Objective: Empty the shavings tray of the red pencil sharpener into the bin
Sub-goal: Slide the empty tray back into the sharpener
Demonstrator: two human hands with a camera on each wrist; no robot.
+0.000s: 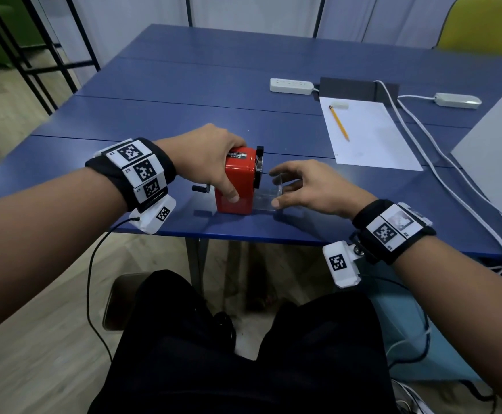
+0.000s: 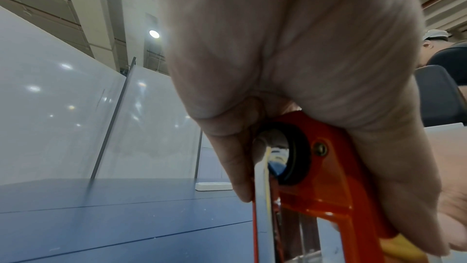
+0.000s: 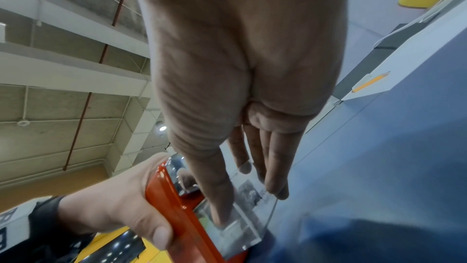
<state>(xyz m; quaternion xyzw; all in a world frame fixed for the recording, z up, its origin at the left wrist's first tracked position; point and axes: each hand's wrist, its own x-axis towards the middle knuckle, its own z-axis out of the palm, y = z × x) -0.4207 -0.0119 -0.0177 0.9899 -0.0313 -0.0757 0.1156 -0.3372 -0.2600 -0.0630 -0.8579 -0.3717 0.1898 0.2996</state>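
The red pencil sharpener [image 1: 238, 180] stands near the front edge of the blue table [image 1: 184, 94], its crank handle [image 1: 200, 189] pointing left. My left hand [image 1: 238, 171] grips its body from above, thumb on the near side. The clear shavings tray [image 1: 269, 197] sticks partly out of the sharpener's right end. My right hand [image 1: 273, 188] pinches the tray, thumb on its near wall and fingers on the far wall. In the right wrist view, the tray [image 3: 242, 227] sits between my thumb and fingers beside the red body [image 3: 177, 207]. The left wrist view shows the sharpener [image 2: 328, 177] under my palm.
A white sheet [image 1: 372, 138] with a yellow pencil [image 1: 339, 124] and an eraser [image 1: 339, 105] lies at the right. Two power strips [image 1: 291, 86] [image 1: 457, 100] and white cables [image 1: 453, 174] run behind it. A grey panel [image 1: 500, 162] leans at far right. Something light blue [image 1: 399, 324] stands under the table.
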